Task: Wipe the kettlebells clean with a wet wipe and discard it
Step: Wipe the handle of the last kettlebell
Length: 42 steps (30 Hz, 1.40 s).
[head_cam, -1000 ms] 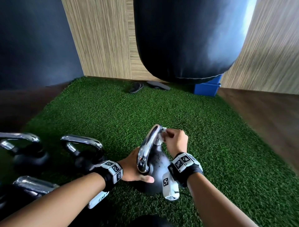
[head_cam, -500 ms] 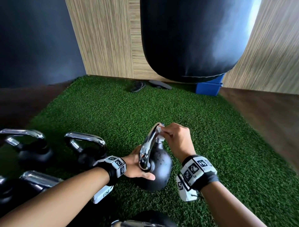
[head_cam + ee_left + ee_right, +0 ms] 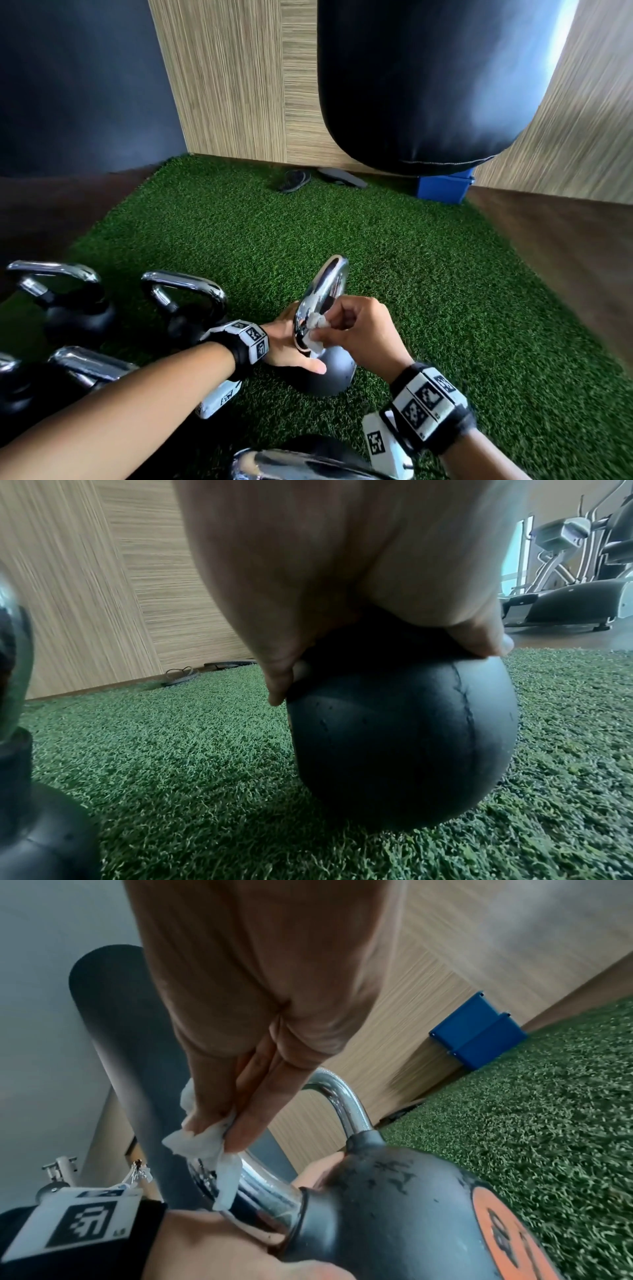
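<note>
A black kettlebell [image 3: 334, 375] [image 3: 400, 739] [image 3: 404, 1213] with a chrome handle [image 3: 323, 294] [image 3: 346, 1104] stands tilted on the green turf. My left hand [image 3: 291, 349] [image 3: 342, 588] grips the top of its black body, thumb across the front. My right hand [image 3: 359, 329] [image 3: 246, 1031] pinches a crumpled white wet wipe [image 3: 315, 330] [image 3: 205, 1145] against the near, lower part of the handle. An orange label [image 3: 507, 1231] shows on the body's side.
Several more kettlebells stand at the left [image 3: 78, 308] [image 3: 191, 308] and one at the bottom edge [image 3: 301, 462]. A black punching bag [image 3: 428, 78] hangs ahead, with a blue box [image 3: 442, 190] and sandals [image 3: 294, 180] by the wooden wall. Exercise machines [image 3: 575, 569] stand to the right.
My right hand has slid the wipe from the top of the handle down its near side towards the body. The left hand keeps its hold.
</note>
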{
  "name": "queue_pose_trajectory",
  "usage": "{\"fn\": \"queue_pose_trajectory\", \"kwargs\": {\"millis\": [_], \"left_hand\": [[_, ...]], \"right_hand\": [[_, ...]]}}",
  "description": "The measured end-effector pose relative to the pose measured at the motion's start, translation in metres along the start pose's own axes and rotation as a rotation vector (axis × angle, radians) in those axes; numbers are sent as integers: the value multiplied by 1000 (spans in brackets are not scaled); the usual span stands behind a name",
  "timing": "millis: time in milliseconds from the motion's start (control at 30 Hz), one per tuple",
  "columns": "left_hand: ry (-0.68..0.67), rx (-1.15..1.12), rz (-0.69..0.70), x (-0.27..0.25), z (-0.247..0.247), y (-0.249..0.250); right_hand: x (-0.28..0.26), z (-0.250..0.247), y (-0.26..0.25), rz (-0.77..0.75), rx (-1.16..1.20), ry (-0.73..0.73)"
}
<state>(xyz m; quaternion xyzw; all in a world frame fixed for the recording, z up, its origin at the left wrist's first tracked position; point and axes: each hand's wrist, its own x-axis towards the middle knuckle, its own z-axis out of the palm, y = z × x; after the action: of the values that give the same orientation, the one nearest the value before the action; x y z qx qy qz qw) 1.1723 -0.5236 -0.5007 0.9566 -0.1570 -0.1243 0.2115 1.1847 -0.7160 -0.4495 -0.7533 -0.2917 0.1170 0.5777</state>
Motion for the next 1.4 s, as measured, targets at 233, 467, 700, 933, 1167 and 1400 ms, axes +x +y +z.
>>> {"fn": "queue_pose_trajectory", "kwargs": {"millis": [233,467,700,933,1167,1400], "left_hand": [[-116,13,-122,-3,1,1],[-7,-243,-295,-8,11,-12],[-172,271,-22,6,9,-17],[-174,123,-68,-1,5,-15],[-171,195,-16,0,7,-12],[-94,247,59,1,7,-14]], "right_hand": [[4,4,19,30,-63,-32],[6,4,36,31,-241,-48],[34,-6,25,2,-363,-326],[48,-10,19,0,-323,-467],[58,-6,23,53,-243,-478],[42,-5,41,224,677,-435]]}}
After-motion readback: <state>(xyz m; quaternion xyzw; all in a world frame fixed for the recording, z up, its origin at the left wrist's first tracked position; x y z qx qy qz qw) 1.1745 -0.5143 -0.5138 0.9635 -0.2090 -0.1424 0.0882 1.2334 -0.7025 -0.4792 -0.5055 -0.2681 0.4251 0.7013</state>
